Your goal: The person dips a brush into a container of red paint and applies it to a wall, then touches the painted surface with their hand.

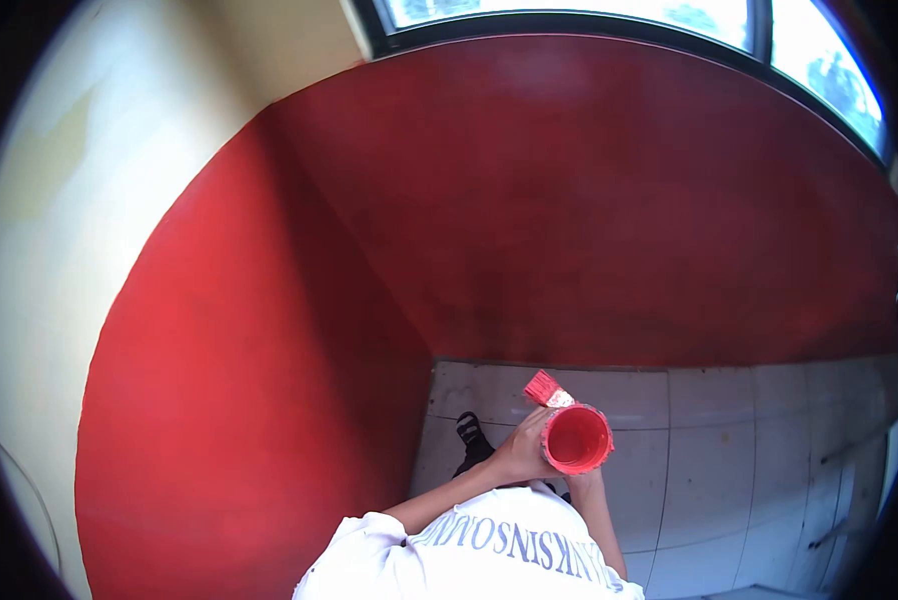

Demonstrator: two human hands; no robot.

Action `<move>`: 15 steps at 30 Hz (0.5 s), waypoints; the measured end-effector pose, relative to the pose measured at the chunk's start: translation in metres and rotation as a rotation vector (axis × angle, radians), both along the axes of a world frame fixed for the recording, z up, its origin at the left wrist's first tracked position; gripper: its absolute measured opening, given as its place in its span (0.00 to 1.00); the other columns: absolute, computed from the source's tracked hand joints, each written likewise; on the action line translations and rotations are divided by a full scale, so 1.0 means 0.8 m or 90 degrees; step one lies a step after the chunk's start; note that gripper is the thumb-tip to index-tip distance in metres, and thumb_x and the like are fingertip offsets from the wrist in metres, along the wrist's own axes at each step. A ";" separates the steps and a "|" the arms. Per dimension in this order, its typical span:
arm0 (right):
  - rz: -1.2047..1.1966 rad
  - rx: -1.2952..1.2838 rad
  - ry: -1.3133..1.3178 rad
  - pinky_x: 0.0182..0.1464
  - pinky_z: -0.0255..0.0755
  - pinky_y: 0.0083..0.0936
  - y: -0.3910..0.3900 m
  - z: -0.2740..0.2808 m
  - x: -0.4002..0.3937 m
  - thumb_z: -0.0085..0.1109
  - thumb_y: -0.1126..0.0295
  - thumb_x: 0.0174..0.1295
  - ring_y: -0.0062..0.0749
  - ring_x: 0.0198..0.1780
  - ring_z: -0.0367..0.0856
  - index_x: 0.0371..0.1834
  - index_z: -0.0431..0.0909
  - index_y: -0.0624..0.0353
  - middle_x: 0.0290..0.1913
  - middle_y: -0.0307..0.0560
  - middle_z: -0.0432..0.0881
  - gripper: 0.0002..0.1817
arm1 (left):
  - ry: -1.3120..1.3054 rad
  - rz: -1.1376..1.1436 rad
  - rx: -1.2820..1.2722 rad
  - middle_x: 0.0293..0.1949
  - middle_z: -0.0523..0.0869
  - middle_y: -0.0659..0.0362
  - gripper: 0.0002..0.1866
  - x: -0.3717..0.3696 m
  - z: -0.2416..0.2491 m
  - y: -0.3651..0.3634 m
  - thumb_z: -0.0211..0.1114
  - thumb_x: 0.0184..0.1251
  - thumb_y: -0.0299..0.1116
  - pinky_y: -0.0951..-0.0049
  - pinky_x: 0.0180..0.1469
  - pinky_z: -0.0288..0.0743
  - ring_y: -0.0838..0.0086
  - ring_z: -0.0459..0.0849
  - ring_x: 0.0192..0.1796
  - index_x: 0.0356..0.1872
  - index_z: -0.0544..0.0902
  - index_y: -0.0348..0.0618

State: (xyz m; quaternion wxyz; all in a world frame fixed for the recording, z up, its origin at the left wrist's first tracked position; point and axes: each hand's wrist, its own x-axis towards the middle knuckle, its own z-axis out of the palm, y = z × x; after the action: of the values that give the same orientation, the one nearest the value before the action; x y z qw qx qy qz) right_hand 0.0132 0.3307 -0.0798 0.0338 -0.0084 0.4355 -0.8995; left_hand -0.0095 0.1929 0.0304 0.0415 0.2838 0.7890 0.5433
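A red plastic paint container (579,440) with an uneven, paint-smeared rim is held in front of my body, its open mouth facing up at me. Red coats its inner wall. My left hand (521,452) is closed around the container's left side. From below, my right hand (583,482) reaches the container, which hides its fingers. A paintbrush (546,388) with red-soaked bristles and a pale, paint-spotted ferrule sticks out past the far rim, pointing up and left. Its handle is hidden behind the container and my left hand.
Red-painted walls (569,200) meet in a corner ahead, with a cream upper wall (79,220) at left. A dark-framed window (569,12) runs above. Pale tiles cover the floor (709,480). My sandaled foot (469,432) stands near the corner; a cable (37,490) hangs at far left.
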 end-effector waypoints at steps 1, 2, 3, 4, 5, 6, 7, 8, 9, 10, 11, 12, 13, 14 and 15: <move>-0.003 -0.059 -0.020 0.55 0.74 0.29 0.002 -0.002 0.004 0.66 0.65 0.59 0.29 0.57 0.75 0.61 0.68 0.53 0.59 0.41 0.76 0.27 | -0.002 -0.013 0.000 0.55 0.77 0.49 0.43 -0.001 0.004 -0.002 0.83 0.34 0.36 0.60 0.61 0.69 0.56 0.74 0.60 0.58 0.73 0.38; -0.024 -0.056 -0.023 0.54 0.75 0.28 0.001 0.003 0.007 0.66 0.65 0.59 0.30 0.56 0.75 0.60 0.68 0.53 0.58 0.41 0.76 0.27 | -0.003 -0.026 -0.001 0.55 0.77 0.50 0.43 -0.002 0.005 -0.002 0.83 0.34 0.36 0.60 0.61 0.69 0.56 0.74 0.60 0.58 0.73 0.38; -0.032 -0.114 -0.055 0.53 0.76 0.28 0.001 0.011 0.007 0.65 0.65 0.60 0.30 0.56 0.76 0.60 0.69 0.53 0.58 0.42 0.76 0.25 | -0.005 -0.040 -0.001 0.55 0.77 0.50 0.43 -0.003 0.007 -0.005 0.83 0.34 0.36 0.60 0.61 0.68 0.56 0.74 0.60 0.58 0.73 0.38; -0.042 -0.174 -0.087 0.53 0.77 0.29 0.002 0.020 0.008 0.64 0.65 0.61 0.30 0.55 0.77 0.59 0.69 0.54 0.57 0.42 0.77 0.24 | -0.024 -0.049 -0.006 0.56 0.77 0.50 0.43 -0.006 0.015 0.000 0.83 0.34 0.37 0.60 0.61 0.68 0.57 0.74 0.60 0.58 0.73 0.39; -0.055 -0.233 -0.117 0.52 0.78 0.29 0.002 0.028 0.008 0.63 0.65 0.62 0.30 0.54 0.77 0.59 0.69 0.54 0.56 0.43 0.77 0.22 | -0.028 -0.052 -0.013 0.56 0.77 0.50 0.43 -0.011 0.012 0.005 0.83 0.34 0.37 0.60 0.61 0.68 0.57 0.75 0.60 0.58 0.73 0.40; -0.056 -0.285 -0.155 0.52 0.78 0.29 0.004 0.026 0.006 0.61 0.65 0.63 0.31 0.54 0.77 0.59 0.69 0.55 0.56 0.43 0.77 0.21 | -0.030 -0.057 -0.020 0.56 0.77 0.51 0.43 -0.013 0.007 0.006 0.83 0.34 0.37 0.60 0.61 0.69 0.57 0.75 0.60 0.58 0.73 0.40; -0.058 -0.339 -0.188 0.52 0.78 0.29 0.005 0.022 0.004 0.59 0.65 0.65 0.31 0.54 0.77 0.58 0.69 0.55 0.56 0.43 0.77 0.20 | -0.031 -0.063 -0.027 0.56 0.77 0.51 0.44 -0.016 0.001 0.006 0.83 0.34 0.37 0.60 0.61 0.69 0.57 0.75 0.60 0.59 0.73 0.41; -0.050 -0.316 -0.179 0.53 0.78 0.30 0.007 0.012 0.006 0.55 0.63 0.68 0.31 0.54 0.77 0.59 0.69 0.57 0.55 0.44 0.77 0.19 | -0.049 -0.069 -0.013 0.57 0.77 0.51 0.44 -0.016 -0.011 0.008 0.83 0.33 0.38 0.60 0.60 0.69 0.57 0.75 0.60 0.58 0.73 0.42; -0.035 -0.449 -0.227 0.52 0.78 0.29 0.013 -0.021 0.005 0.54 0.63 0.69 0.32 0.54 0.77 0.57 0.70 0.57 0.55 0.44 0.77 0.17 | -0.037 -0.069 -0.043 0.56 0.78 0.52 0.43 -0.014 -0.014 0.014 0.83 0.33 0.38 0.60 0.59 0.70 0.57 0.75 0.59 0.57 0.75 0.42; -0.056 -0.349 -0.161 0.52 0.78 0.29 0.010 -0.053 0.003 0.54 0.63 0.69 0.31 0.54 0.78 0.57 0.70 0.58 0.55 0.44 0.77 0.17 | -0.051 -0.068 -0.041 0.55 0.79 0.53 0.42 -0.014 -0.016 0.018 0.83 0.33 0.37 0.61 0.59 0.71 0.58 0.76 0.58 0.56 0.75 0.42; -0.089 -0.245 -0.106 0.52 0.78 0.28 0.001 -0.053 -0.006 0.54 0.63 0.69 0.31 0.53 0.78 0.56 0.71 0.58 0.55 0.44 0.77 0.17 | -0.068 -0.076 -0.041 0.54 0.80 0.53 0.41 -0.021 -0.017 0.017 0.83 0.33 0.37 0.61 0.58 0.72 0.59 0.77 0.58 0.55 0.76 0.42; -0.127 -0.143 -0.107 0.52 0.78 0.28 0.002 -0.053 -0.002 0.53 0.64 0.69 0.30 0.53 0.78 0.55 0.73 0.58 0.55 0.44 0.78 0.15 | -0.064 -0.085 -0.038 0.53 0.80 0.54 0.40 -0.023 -0.017 0.022 0.84 0.33 0.36 0.62 0.57 0.73 0.60 0.78 0.57 0.55 0.77 0.42; -0.132 -0.318 -0.204 0.50 0.79 0.27 0.004 -0.025 -0.007 0.53 0.63 0.69 0.28 0.49 0.80 0.51 0.75 0.58 0.50 0.45 0.80 0.13 | -0.060 -0.090 -0.035 0.52 0.81 0.54 0.39 -0.026 -0.022 0.026 0.84 0.32 0.36 0.63 0.55 0.74 0.61 0.79 0.56 0.54 0.78 0.42; -0.165 -0.497 -0.304 0.48 0.79 0.26 0.007 0.003 -0.011 0.53 0.62 0.69 0.26 0.44 0.82 0.47 0.77 0.59 0.45 0.45 0.83 0.13 | -0.074 -0.091 -0.029 0.51 0.81 0.54 0.39 -0.029 -0.020 0.028 0.85 0.31 0.36 0.64 0.54 0.75 0.62 0.80 0.54 0.52 0.78 0.42; -0.179 -0.456 -0.323 0.48 0.79 0.27 0.009 0.004 -0.014 0.52 0.62 0.69 0.27 0.44 0.82 0.47 0.77 0.59 0.45 0.45 0.83 0.13 | -0.074 -0.110 -0.031 0.51 0.81 0.54 0.38 -0.034 -0.017 0.035 0.85 0.31 0.36 0.64 0.54 0.75 0.62 0.80 0.54 0.52 0.78 0.42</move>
State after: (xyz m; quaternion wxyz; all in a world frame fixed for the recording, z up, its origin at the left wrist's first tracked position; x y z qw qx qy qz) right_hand 0.0016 0.3380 -0.0767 0.0117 0.2600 0.0720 -0.9628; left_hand -0.0367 0.2209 0.0166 0.1404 0.3176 0.7709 0.5339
